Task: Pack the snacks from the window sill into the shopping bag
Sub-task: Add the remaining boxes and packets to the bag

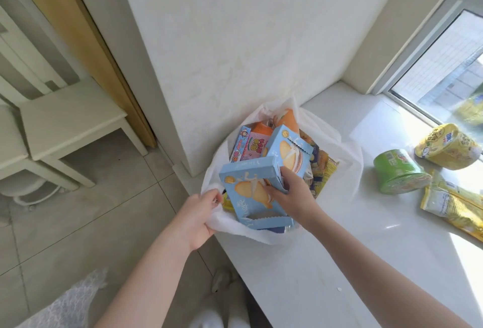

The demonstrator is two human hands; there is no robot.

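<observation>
A white shopping bag (342, 168) stands open on the left end of the white window sill (326, 262). My left hand (201, 216) grips the bag's near rim. My right hand (290, 191) holds a light blue biscuit box (245, 189) inside the bag's mouth. A second light blue box (287, 144), a pink box (254, 147) and orange and yellow packets lie in the bag. On the sill to the right lie a green cup (397, 171), a yellow cup (447, 146) and a yellow packet (454, 205).
A white wall (235, 53) rises right behind the bag. The window (449, 71) runs along the sill's far right. A pale table (68, 121) and a stool stand on the tiled floor at the left.
</observation>
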